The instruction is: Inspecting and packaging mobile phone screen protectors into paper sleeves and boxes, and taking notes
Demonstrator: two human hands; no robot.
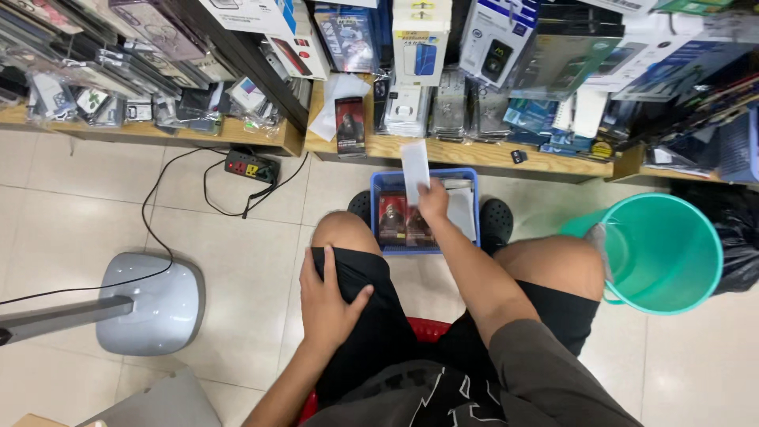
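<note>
So the person is sitting on a red stool (427, 328) with knees spread, looking down at a blue plastic basket (387, 183) on the tiled floor between their feet. The right hand (432, 199) reaches out over the basket and pinches a white paper slip (415, 168), holding it upright above the basket's far edge, fingers closed around its lower end. Inside the basket are a couple of dark red-and-black product boxes (393, 220) standing on the left and some white sheets (462, 212) on the right. The left hand (326, 294) just lies flat and open on the left thigh, on the black shorts, gripping nothing.

A green plastic bucket (668, 253) sits just beside the right knee, with a black bag (731, 229) behind it. Off to the left there's a grey fan base (154, 304) and a power strip (251, 167) with its cable. Wooden shelves (474, 152) packed with phone accessories run along the top.
</note>
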